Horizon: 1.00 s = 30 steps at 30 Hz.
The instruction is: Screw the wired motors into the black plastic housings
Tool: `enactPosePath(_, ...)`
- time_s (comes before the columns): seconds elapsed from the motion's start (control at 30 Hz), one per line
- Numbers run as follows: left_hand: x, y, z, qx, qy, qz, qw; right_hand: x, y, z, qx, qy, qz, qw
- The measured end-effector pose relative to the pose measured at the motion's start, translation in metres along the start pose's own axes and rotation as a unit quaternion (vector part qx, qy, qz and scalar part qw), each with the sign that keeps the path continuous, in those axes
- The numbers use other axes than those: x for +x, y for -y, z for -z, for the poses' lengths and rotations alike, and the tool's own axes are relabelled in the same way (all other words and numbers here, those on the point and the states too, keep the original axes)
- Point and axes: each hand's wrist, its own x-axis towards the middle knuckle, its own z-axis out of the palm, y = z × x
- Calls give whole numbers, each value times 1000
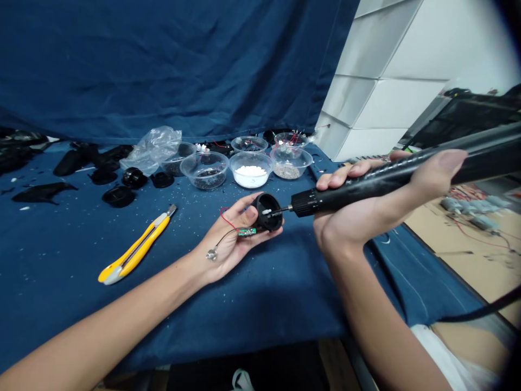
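My left hand [234, 239] cradles a round black plastic housing [267, 213] with its open side facing right. A small green circuit board [246, 232] hangs at my fingers on thin wires, among them a red wire [226, 219]. A black wire ends in a small metal terminal [211, 254]. My right hand [345, 212] grips a black electric screwdriver [391, 182], whose thin metal bit reaches into the housing. A yellow utility knife [136, 244] lies on the blue cloth [244, 304] left of my left hand, not touched.
Clear plastic bowls [204, 170] hold white, grey and dark granules at the back of the cloth. Several black plastic parts [119, 196] and a crumpled plastic bag [151, 150] lie to the left. White wall panels [378, 92] rise at the right, above a lower surface with wires [468, 217].
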Motion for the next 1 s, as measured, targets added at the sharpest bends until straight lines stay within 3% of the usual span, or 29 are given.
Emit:
enactPosePath(0.2, 0, 3, 7, 15, -3, 8, 1000, -12, 4, -4, -30, 37, 43, 998)
enactPosePath(0.47, -1, 2, 5, -5, -9, 13, 1000, -11, 5, -5, 37, 19, 21, 999)
enactPosePath(0.63, -1, 3, 8, -23, 33, 39, 998, -13, 12, -5, 43, 48, -9, 998)
enactPosePath(1.0, -1, -3, 7, 18, 33, 22, 999, -11, 6, -4, 43, 45, 32, 998)
